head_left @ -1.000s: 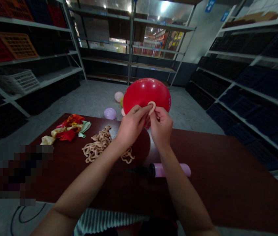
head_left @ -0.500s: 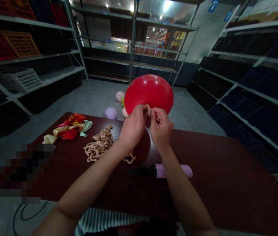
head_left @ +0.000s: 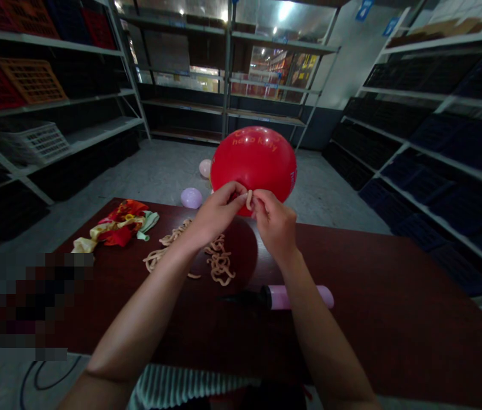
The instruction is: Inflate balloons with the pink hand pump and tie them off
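Note:
A big inflated red balloon [head_left: 253, 159] with yellow lettering hangs beyond the table's far edge, just past my hands. At its near side, a short loop of beige rubber band [head_left: 249, 199] shows between my fingertips. My left hand [head_left: 221, 213] pinches from the left and my right hand [head_left: 275, 223] from the right, both closed on the band. The balloon's neck is hidden by my fingers. More beige rubber bands [head_left: 220, 262] lie tangled under my left forearm. A pink hand pump [head_left: 281, 297] with a black nozzle lies under my right forearm.
Deflated balloons [head_left: 123, 223] in red, yellow and green lie piled at the left of the dark wooden table [head_left: 377, 296]. A purple balloon [head_left: 192, 197] and a pale pink balloon [head_left: 205, 168] rest on the floor beyond. Shelves with crates [head_left: 31, 80] stand around.
The red balloon has turned, bringing its lettering to the front, and has shifted slightly left. My left hand has moved left and lower, uncovering the right-hand part of the band pile.

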